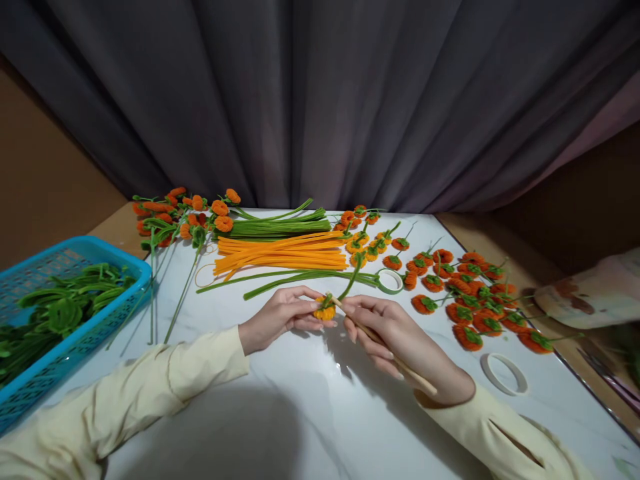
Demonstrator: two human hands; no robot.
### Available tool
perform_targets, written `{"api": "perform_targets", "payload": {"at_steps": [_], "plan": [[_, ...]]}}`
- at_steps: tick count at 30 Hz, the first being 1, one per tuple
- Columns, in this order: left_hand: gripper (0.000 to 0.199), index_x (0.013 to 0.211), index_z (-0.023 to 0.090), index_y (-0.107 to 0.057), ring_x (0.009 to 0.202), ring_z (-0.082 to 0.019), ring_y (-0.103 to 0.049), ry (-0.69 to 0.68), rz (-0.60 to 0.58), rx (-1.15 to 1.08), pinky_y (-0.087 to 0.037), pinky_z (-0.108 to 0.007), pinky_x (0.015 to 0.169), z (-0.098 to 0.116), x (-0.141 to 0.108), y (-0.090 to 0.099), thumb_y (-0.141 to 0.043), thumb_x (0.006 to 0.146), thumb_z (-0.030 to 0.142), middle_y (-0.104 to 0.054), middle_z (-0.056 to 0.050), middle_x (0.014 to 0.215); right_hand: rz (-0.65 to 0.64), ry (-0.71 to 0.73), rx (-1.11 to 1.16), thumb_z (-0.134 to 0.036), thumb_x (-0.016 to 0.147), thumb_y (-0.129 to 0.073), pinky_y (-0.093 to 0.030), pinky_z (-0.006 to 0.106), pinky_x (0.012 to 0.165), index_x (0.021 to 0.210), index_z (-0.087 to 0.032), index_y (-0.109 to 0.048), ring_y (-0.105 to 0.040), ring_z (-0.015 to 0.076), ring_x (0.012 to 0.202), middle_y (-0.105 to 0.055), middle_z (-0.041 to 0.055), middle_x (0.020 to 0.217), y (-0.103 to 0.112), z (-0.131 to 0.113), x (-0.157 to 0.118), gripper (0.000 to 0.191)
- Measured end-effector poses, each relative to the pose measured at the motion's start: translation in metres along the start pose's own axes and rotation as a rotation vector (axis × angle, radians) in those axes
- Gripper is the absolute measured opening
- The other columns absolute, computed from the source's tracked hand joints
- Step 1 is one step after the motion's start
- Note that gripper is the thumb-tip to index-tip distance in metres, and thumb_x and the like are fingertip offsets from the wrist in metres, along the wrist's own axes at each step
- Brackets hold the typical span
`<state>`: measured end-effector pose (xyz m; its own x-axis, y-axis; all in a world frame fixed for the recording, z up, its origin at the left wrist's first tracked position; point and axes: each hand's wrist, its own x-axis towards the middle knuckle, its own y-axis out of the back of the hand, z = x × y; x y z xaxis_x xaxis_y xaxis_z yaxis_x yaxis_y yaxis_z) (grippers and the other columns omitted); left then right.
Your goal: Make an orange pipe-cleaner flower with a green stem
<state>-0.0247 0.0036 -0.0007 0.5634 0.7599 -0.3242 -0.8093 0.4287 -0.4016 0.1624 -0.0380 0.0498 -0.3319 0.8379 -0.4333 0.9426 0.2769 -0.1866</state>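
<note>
Between the fingertips of my left hand (286, 310) is a small yellow pipe-cleaner flower (326, 311) with green at its top. My right hand (387, 327) is closed round a thin wooden stick (373, 335), whose tip meets the green part of the flower. A green pipe-cleaner strand (354, 277) rises beside that tip; whether it is joined to the flower I cannot tell. Just beyond my hands lie loose green pipe cleaners (280, 278) and a roll of green tape (390, 281).
A blue basket (75, 353) with green leaf pieces stands at the left. Bundles of orange (285, 252) and green pipe cleaners (275, 229) lie at the back. Many orange flower heads (470, 287) cover the right side, near a white tape ring (504, 374). Stemmed orange flowers (220, 208) lie back left.
</note>
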Motion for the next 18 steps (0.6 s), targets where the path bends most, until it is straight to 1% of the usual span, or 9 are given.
{"api": "perform_targets", "payload": {"at_steps": [2, 4, 6, 8, 11, 14, 16, 18], "plan": [[0.034, 0.098, 0.012, -0.058, 0.081, -0.022, -0.070, -0.039, 0.014, 0.082, -0.054, -0.026, 0.070, -0.002, -0.001, -0.001, -0.070, 0.074, 0.034, -0.071, -0.012, 0.091, 0.029, 0.051, -0.146, -0.040, 0.084, -0.053, -0.028, 0.015, 0.024, 0.079, -0.016, -0.054, -0.026, 0.0016, 0.029, -0.048, -0.0055, 0.057, -0.001, 0.003, 0.001, 0.024], [0.037, 0.101, 0.013, -0.058, 0.081, -0.022, -0.070, -0.086, 0.039, 0.156, -0.054, -0.027, 0.069, -0.005, -0.001, -0.002, -0.068, 0.075, 0.037, -0.072, -0.012, 0.088, 0.055, 0.057, -0.302, -0.040, 0.086, -0.048, -0.025, 0.017, 0.024, 0.080, -0.017, -0.054, -0.028, 0.0040, 0.026, -0.042, -0.0076, 0.047, -0.002, 0.006, 0.002, 0.025], [0.040, 0.104, 0.013, -0.057, 0.082, -0.022, -0.069, -0.120, 0.060, 0.197, -0.055, -0.027, 0.068, -0.007, -0.002, -0.002, -0.068, 0.075, 0.038, -0.072, -0.012, 0.086, 0.054, 0.045, -0.431, -0.040, 0.090, -0.041, -0.021, 0.018, 0.026, 0.076, -0.017, -0.054, -0.028, 0.0058, 0.024, -0.036, -0.0088, 0.039, -0.004, 0.009, 0.002, 0.029], [0.045, 0.111, 0.015, -0.055, 0.083, -0.021, -0.069, -0.132, 0.065, 0.205, -0.055, -0.027, 0.068, -0.008, -0.003, -0.003, -0.068, 0.075, 0.038, -0.072, -0.011, 0.087, 0.044, 0.087, -0.528, -0.039, 0.091, -0.036, -0.021, 0.019, 0.030, 0.071, -0.018, -0.053, -0.030, 0.0066, 0.025, -0.033, -0.0083, 0.037, -0.006, 0.012, 0.002, 0.033], [0.056, 0.124, 0.018, -0.048, 0.080, -0.019, -0.070, -0.117, 0.050, 0.201, -0.055, -0.027, 0.070, -0.008, -0.004, -0.003, -0.068, 0.075, 0.037, -0.072, -0.009, 0.086, 0.059, 0.245, -0.675, -0.032, 0.092, -0.035, -0.028, 0.020, 0.040, 0.068, -0.019, -0.050, -0.035, 0.0077, 0.035, -0.037, -0.0061, 0.042, -0.008, 0.016, 0.001, 0.031], [0.062, 0.129, 0.018, -0.044, 0.081, -0.020, -0.070, -0.107, 0.028, 0.181, -0.055, -0.028, 0.072, -0.008, -0.004, -0.002, -0.068, 0.075, 0.036, -0.073, -0.008, 0.084, 0.052, 0.379, -0.816, -0.022, 0.090, -0.035, -0.035, 0.022, 0.051, 0.070, -0.019, -0.048, -0.043, 0.0103, 0.048, -0.047, -0.0025, 0.054, -0.007, 0.018, 0.002, 0.024], [0.062, 0.129, 0.017, -0.044, 0.081, -0.021, -0.070, -0.114, 0.019, 0.163, -0.055, -0.029, 0.073, -0.010, -0.003, -0.001, -0.069, 0.075, 0.036, -0.073, -0.008, 0.082, 0.024, 0.417, -0.861, -0.018, 0.089, -0.034, -0.036, 0.022, 0.056, 0.072, -0.020, -0.047, -0.048, 0.0118, 0.054, -0.052, -0.0007, 0.061, -0.004, 0.019, 0.002, 0.020], [0.060, 0.127, 0.017, -0.046, 0.078, -0.020, -0.070, -0.120, 0.013, 0.157, -0.055, -0.029, 0.072, -0.011, -0.002, 0.000, -0.069, 0.075, 0.035, -0.073, -0.007, 0.079, -0.010, 0.428, -0.879, -0.015, 0.088, -0.034, -0.037, 0.023, 0.056, 0.075, -0.020, -0.046, -0.050, 0.0126, 0.056, -0.054, 0.0001, 0.064, -0.001, 0.020, 0.003, 0.019]]}}
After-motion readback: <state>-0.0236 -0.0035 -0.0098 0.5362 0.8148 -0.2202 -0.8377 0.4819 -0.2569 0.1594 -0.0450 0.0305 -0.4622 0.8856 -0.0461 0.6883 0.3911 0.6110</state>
